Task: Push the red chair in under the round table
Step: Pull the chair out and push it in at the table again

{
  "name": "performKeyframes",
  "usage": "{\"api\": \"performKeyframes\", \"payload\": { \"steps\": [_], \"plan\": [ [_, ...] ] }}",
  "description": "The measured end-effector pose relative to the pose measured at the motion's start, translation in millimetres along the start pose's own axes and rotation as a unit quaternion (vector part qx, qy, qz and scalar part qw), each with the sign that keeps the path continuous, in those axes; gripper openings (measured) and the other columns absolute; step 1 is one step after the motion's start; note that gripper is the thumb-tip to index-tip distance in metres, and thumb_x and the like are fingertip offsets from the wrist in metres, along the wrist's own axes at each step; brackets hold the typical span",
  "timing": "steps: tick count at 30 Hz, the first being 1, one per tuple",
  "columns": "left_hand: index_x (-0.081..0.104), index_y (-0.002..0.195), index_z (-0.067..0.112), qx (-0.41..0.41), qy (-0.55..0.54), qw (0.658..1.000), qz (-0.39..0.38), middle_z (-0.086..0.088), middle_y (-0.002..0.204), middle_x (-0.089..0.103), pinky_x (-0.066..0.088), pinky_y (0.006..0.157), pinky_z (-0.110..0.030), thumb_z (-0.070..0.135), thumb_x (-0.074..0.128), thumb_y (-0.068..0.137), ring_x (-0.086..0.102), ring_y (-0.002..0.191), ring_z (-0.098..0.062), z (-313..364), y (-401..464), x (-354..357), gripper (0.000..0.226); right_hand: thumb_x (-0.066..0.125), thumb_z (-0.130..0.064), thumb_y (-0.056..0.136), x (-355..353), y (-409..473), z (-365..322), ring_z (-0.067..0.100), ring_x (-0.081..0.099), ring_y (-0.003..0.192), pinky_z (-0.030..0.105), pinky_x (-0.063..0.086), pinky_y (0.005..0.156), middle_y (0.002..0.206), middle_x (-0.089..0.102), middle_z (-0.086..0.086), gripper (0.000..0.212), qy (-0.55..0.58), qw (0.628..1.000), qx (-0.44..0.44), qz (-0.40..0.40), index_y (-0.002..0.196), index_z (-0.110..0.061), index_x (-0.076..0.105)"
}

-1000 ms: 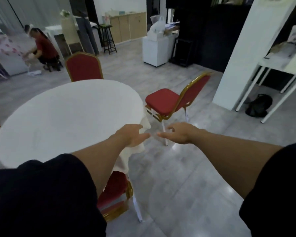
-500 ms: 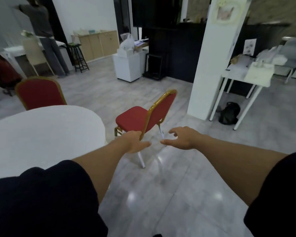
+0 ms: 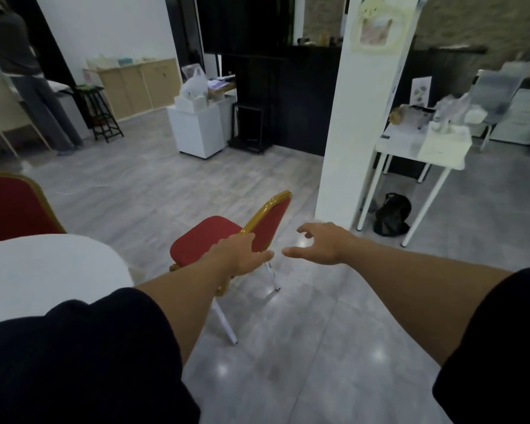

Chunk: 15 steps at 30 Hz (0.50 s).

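Grey floor tiles (image 3: 303, 347) fill the open room, and both bare arms reach out over them. The left hand (image 3: 239, 255) is spread, fingers unclenched, and overlaps the lower edge of the backrest; whether it actually touches the frame cannot be told. The right hand (image 3: 322, 243) hangs loosely open at three o'clock of the left, holding nothing, near the backrest but apart from it. The red chair (image 3: 227, 237) stands clear of the round table (image 3: 49, 273), its seat toward the table at nine o'clock and its gold-framed back toward the white pillar (image 3: 361, 123) at one o'clock. A second red chair (image 3: 13, 206) sits at the table's far side. The step in hand looks like the reach. Next, both hands likely need to close on the top rail and slide the chair toward nine o'clock, legs kept straight.
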<state>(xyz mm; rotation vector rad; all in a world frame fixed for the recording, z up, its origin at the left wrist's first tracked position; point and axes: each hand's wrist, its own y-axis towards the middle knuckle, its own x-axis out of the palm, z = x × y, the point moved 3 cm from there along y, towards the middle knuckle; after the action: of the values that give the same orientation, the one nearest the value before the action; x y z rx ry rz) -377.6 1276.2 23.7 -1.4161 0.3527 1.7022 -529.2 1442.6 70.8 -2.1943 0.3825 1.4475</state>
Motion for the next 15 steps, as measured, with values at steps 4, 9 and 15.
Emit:
{"api": "performKeyframes", "payload": {
  "steps": [4,9,15],
  "plan": [
    [0.045,0.156,0.032,-0.009,-0.016,1.000,0.002,-0.007,0.140,0.069,0.057,0.100,-0.055,0.100,0.036,0.070,0.070,0.117,-0.036,6.0,57.3,0.3,0.110,0.064,-0.081,0.082,-14.6,56.5,19.4,0.027,0.049,0.145,0.046,0.041,0.117,0.159,0.052,0.004,0.100,0.004,1.000,-0.024,-0.012,0.159,-0.021,0.041],
    [0.046,0.152,0.033,-0.044,-0.021,0.999,0.025,-0.005,0.130,0.070,0.059,0.096,-0.054,0.098,0.034,0.069,0.071,0.109,-0.033,20.3,114.8,4.0,0.106,0.070,-0.077,0.082,-30.9,128.4,47.1,0.027,0.047,0.146,0.044,0.040,0.117,0.162,0.049,0.005,0.102,-0.008,0.997,-0.071,-0.017,0.160,-0.020,0.039],
    [0.039,0.155,0.025,-0.123,-0.061,0.990,0.040,-0.010,0.143,0.060,0.051,0.106,-0.060,0.090,0.048,0.073,0.062,0.127,-0.039,37.1,176.7,3.9,0.105,0.080,-0.072,0.074,-43.6,222.3,81.4,0.025,0.055,0.137,0.043,0.046,0.111,0.153,0.056,0.001,0.096,-0.006,0.991,-0.122,-0.063,0.153,-0.031,0.047]
  ]
}}
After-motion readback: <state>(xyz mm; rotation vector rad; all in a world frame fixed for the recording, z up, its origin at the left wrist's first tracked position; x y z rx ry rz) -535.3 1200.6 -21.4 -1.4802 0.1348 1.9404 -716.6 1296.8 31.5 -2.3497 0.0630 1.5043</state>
